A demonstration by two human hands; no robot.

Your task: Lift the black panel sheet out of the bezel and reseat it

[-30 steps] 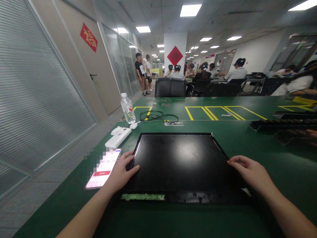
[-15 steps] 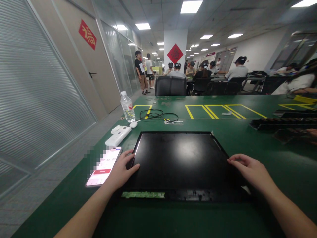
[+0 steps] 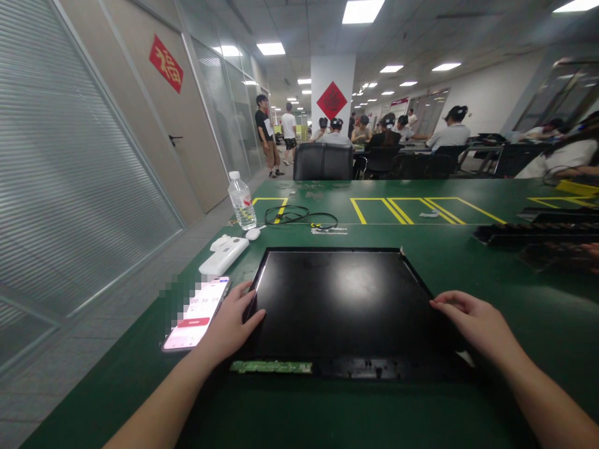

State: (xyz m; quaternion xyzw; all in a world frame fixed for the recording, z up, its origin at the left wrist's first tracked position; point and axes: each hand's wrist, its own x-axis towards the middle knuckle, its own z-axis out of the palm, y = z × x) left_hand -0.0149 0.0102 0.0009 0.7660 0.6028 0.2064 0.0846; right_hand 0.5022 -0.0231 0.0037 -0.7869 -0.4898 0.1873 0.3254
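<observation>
A black display panel [image 3: 337, 305] lies flat on the green table, with a pale glare on its screen. A green circuit board strip [image 3: 271, 367] runs along its near edge at the left. My left hand [image 3: 236, 318] grips the panel's left side, thumb over the rim and fingers along the outer edge. At the right rim, my right hand [image 3: 461, 312] pinches the edge between thumb and fingers; some of its fingers are hidden. By the near right corner a small whitish tab [image 3: 465, 358] sticks out.
Left of the panel lie a lit phone [image 3: 199, 315] and a white device [image 3: 224, 257]. Behind them stand a water bottle [image 3: 242, 202] and a coiled black cable [image 3: 299, 216]. Dark strips [image 3: 538, 233] lie at the right. People sit and stand beyond the table.
Both hands and the panel stay practically where they were. In the background, a person in a white top has shifted slightly to the right.
</observation>
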